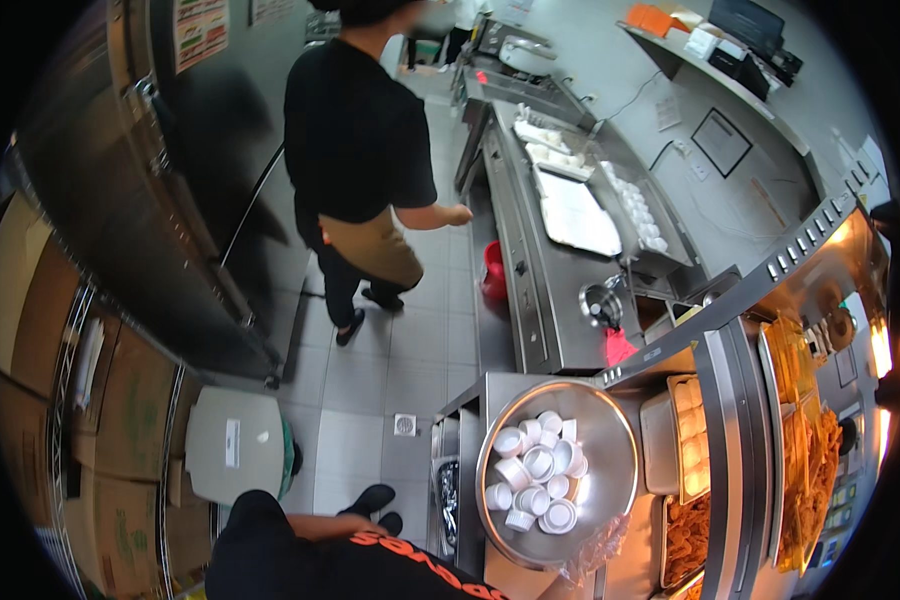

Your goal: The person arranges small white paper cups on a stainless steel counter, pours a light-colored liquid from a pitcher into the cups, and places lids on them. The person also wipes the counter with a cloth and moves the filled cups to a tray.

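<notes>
A large steel mixing bowl (621, 450) stands on the counter before me, with several white ramekins (538, 472) heaped inside it. My right hand (600, 544), in what looks like a clear plastic glove, is at the bowl's near rim. Blur and creased plastic hide its fingers, so its grip is unclear. My left forearm reaches inward beneath my black shirt, which bears orange lettering. Only part of my left hand (371, 527) shows past the shirt, its fingers hidden. I cannot see it holding anything.
A co-worker (352, 142) stands in the tiled aisle ahead. Boxes on wire shelving (124, 405) and a lidded bin (236, 446) are at left. Right of the bowl, trays of fried food (686, 540) sit under a warmer. A steel worktable (536, 277) holds white trays.
</notes>
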{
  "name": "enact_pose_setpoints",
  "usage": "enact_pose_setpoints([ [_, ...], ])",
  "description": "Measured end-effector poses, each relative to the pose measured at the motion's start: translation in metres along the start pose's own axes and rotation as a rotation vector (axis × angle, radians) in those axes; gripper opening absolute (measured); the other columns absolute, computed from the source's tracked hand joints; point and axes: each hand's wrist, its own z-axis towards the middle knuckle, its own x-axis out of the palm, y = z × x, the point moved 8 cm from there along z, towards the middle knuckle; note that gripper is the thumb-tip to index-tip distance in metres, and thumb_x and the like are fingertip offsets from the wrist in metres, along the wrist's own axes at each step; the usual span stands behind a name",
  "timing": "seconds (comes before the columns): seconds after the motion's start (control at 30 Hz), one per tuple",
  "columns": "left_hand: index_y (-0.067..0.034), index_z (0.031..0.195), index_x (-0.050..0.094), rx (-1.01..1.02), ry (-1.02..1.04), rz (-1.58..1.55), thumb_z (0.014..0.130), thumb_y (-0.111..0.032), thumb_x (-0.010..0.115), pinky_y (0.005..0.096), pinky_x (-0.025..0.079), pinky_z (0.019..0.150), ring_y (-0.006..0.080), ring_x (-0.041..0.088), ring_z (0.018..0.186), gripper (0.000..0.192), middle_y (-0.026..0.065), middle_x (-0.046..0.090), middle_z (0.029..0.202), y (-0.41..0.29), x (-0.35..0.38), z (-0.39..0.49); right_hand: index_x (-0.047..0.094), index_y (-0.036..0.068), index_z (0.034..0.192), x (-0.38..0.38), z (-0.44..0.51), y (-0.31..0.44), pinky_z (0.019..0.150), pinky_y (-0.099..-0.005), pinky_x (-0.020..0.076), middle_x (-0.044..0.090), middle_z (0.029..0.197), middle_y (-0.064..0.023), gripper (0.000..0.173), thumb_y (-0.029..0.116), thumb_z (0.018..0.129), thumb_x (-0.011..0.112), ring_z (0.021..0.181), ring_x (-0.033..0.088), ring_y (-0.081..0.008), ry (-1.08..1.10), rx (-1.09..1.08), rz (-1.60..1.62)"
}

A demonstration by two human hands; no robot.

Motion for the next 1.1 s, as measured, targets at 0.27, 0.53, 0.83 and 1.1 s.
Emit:
enact_pose_setpoints([
  [0.27,0.000,0.128,0.057,-0.551,-0.731,-0.098,0.083,-0.042,0.063,0.0434,0.046,0.100,0.0382,0.060,0.115,0.062,0.0253,0.064,0.118,0.124,-0.072,-0.105,0.047,-0.005,0.137,0.012,-0.008,0.007,0.105,-0.0373,0.0407,0.053,0.135,-0.0202,0.043,0.015,0.099,0.052,0.122,0.053,-0.0289,0.069,0.011,0.064],
  [0.53,-0.002,0.133,0.054,-0.816,-0.202,-0.738,0.095,-0.065,0.034,0.0429,0.045,0.096,0.0243,0.057,0.116,0.076,0.0148,0.054,0.136,0.203,0.047,-0.177,0.048,-0.005,0.136,0.005,0.001,0.037,0.104,-0.0378,0.0414,0.054,0.133,-0.0200,0.043,0.015,0.099,0.053,0.121,0.054,-0.0292,0.013,0.016,0.083],
  [0.83,-0.015,0.105,0.071,-0.429,-0.889,-1.013,0.084,-0.025,0.069,0.0423,0.051,0.075,0.0148,0.063,0.084,0.024,-0.0024,0.071,0.098,0.210,-0.215,-0.269,0.049,-0.004,0.136,0.094,-0.015,0.151,0.103,-0.0383,0.0421,0.055,0.132,-0.0199,0.043,0.015,0.098,0.053,0.119,0.055,-0.0294,-0.002,0.049,0.186],
  [1.1,0.000,0.096,0.051,-0.350,-2.098,-0.588,0.067,-0.043,0.089,0.0348,0.048,0.079,0.0234,0.055,0.083,0.064,0.0111,0.057,0.093,0.198,-0.464,-0.383,0.052,0.000,0.135,0.170,-0.022,0.228,0.093,-0.0401,0.0452,0.059,0.124,-0.0191,0.045,0.019,0.095,0.059,0.106,0.057,-0.0286,0.057,-0.110,-0.090],
])
